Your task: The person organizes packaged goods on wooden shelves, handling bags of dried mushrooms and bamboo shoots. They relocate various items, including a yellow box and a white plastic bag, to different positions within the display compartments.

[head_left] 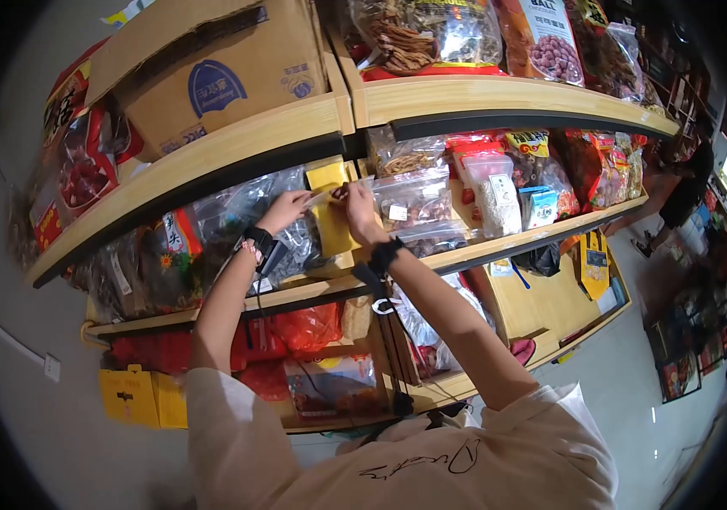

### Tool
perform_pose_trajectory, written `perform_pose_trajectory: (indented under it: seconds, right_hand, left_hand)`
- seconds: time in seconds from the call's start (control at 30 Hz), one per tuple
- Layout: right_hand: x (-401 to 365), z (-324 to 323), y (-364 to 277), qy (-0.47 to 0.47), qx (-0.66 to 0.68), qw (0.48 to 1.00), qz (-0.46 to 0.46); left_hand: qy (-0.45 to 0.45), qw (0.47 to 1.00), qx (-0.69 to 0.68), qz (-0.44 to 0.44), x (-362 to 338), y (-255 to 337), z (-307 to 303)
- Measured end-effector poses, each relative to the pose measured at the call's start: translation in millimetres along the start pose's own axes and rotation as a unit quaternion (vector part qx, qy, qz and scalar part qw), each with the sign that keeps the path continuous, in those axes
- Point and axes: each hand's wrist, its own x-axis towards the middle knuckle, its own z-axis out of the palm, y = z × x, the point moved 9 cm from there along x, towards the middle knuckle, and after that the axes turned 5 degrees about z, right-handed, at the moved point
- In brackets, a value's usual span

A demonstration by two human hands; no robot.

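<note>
On the middle shelf, my left hand (pixel 287 210) pinches the edge of a clear plastic bag near a yellow packet (pixel 331 223). Just to its right, my right hand (pixel 357 208) has its fingers bent against the top edge of a clear bag (pixel 414 200) with a white label; a small dark item shows at its fingertips. The yellow packet stands between and below both hands. Clear bags with dark contents (pixel 295 246) lie under my left hand. Both wrists wear black bands.
An open cardboard box (pixel 219 85) stands on the upper shelf (pixel 244 127). Packaged goods fill the shelves on both sides. Below are red bags (pixel 308 327) and a yellow box (pixel 130 396) at the lower left. Another person (pixel 691 187) is at the far right.
</note>
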Motion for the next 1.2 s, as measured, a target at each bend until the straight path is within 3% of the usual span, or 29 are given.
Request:
perform_pose_trajectory:
  seconds: [0.07, 0.1, 0.13, 0.2, 0.27, 0.33, 0.37, 0.4, 0.43, 0.47, 0.5, 0.53, 0.6, 0.67, 0.73, 0.83, 0.9, 0.93, 1.0, 1.03, 1.1, 1.13, 1.2]
  right_hand:
    - [21, -2, 11, 0.015, 0.060, 0.998, 0.024]
    - [37, -8, 20, 0.004, 0.062, 0.998, 0.022]
    - [39, -9, 23, -0.003, 0.067, 0.997, 0.039]
    - [43, -6, 31, -0.027, 0.071, 0.994, 0.081]
    - [48, -7, 37, -0.075, 0.023, 0.989, 0.123]
    - [36, -8, 33, -0.125, -0.026, 0.978, 0.162]
    - [15, -7, 8, -0.133, -0.270, 0.950, 0.085]
    - [-7, -6, -14, -0.131, -0.496, 0.858, 0.000]
    - [-27, -7, -27, -0.146, -0.582, 0.797, -0.073]
    - [-55, -5, -41, -0.134, -0.655, 0.700, -0.249]
    - [-63, -15, -36, -0.117, -0.701, 0.650, -0.269]
    - [-64, -26, -26, -0.115, -0.715, 0.653, -0.221]
    - [-67, -34, -24, -0.117, -0.699, 0.666, -0.232]
    - [-62, -35, -23, -0.108, -0.698, 0.678, -0.205]
    - [-63, -29, -26, -0.110, -0.697, 0.681, -0.196]
    - [-60, -24, -11, -0.122, -0.668, 0.708, -0.195]
    - [-47, -23, 16, -0.083, -0.707, 0.679, -0.181]
    - [-50, -17, 18, -0.071, -0.743, 0.654, -0.126]
    - [-55, -3, 15, -0.056, -0.808, 0.531, -0.248]
    - [-56, -4, 8, -0.053, -0.808, 0.532, -0.245]
    - [-67, -4, 2, -0.067, -0.854, 0.446, -0.258]
    - [-72, -10, 4, -0.070, -0.855, 0.446, -0.256]
    - [-84, -13, 2, -0.117, -0.810, 0.492, -0.296]
  left_hand:
    - [0.087, 0.954, 0.243, 0.151, -34, 53, -9]
    - [0.163, 0.926, 0.240, 0.241, -51, 67, -10]
    - [0.192, 0.903, 0.311, 0.225, -62, 71, -7]
    - [0.159, 0.928, 0.273, 0.195, -79, 75, 16]
    - [0.064, 0.933, 0.281, 0.214, -80, 56, 53]
    - [0.031, 0.908, 0.369, 0.195, -84, 46, 74]
    - [0.041, 0.907, 0.383, 0.170, -80, 37, 74]
    - [0.051, 0.905, 0.396, 0.148, -74, 30, 73]
    - [0.053, 0.904, 0.395, 0.152, -72, 33, 75]
    - [0.061, 0.904, 0.403, 0.129, -71, 33, 74]
    - [0.066, 0.903, 0.411, 0.106, -69, 32, 74]
    - [0.066, 0.903, 0.411, 0.107, -66, 33, 77]
    - [0.095, 0.925, 0.355, 0.095, -66, 30, 75]
    - [0.082, 0.943, 0.279, 0.162, -59, 21, 89]
    - [0.092, 0.941, 0.303, 0.118, -62, 12, 94]
    - [0.069, 0.928, 0.345, 0.123, -62, 18, 82]
    - [0.039, 0.911, 0.396, 0.103, -62, 25, 81]
    - [0.037, 0.892, 0.436, 0.111, -62, 26, 80]
    - [0.050, 0.860, 0.493, 0.119, -61, 29, 82]
    - [0.046, 0.860, 0.493, 0.121, -57, 28, 84]
    - [0.037, 0.839, 0.527, 0.132, -54, 22, 90]
    - [0.003, 0.851, 0.516, 0.095, -55, 22, 91]
    - [0.049, 0.827, 0.530, 0.178, -72, 47, 94]
